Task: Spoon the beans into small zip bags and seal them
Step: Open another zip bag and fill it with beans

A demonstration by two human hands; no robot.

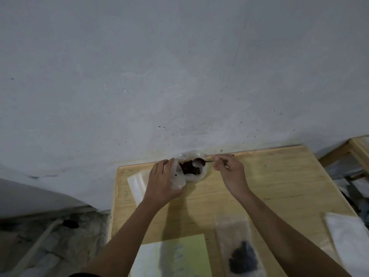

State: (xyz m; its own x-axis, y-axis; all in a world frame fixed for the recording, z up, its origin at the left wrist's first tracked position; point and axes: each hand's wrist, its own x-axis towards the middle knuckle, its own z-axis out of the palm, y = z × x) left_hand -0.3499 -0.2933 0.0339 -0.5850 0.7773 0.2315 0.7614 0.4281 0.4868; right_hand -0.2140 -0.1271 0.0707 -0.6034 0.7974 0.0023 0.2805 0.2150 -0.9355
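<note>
Dark brown beans [188, 168] lie in an open clear plastic bag [196, 177] at the far edge of the wooden table [279, 176], against the wall. My left hand [161, 180] holds a small clear zip bag [177, 176] upright beside the beans. My right hand [227, 166] pinches the handle of a metal spoon [198, 162], whose bowl hovers over the beans. A small zip bag with dark beans inside [240, 250] lies flat near the front of the table.
A stack of empty clear bags [136, 183] lies left of my left hand. Yellow-green and white paper sheets [179, 254] lie at the front. More white bags [347, 234] sit at the right edge. A second wooden table [355, 148] stands further right.
</note>
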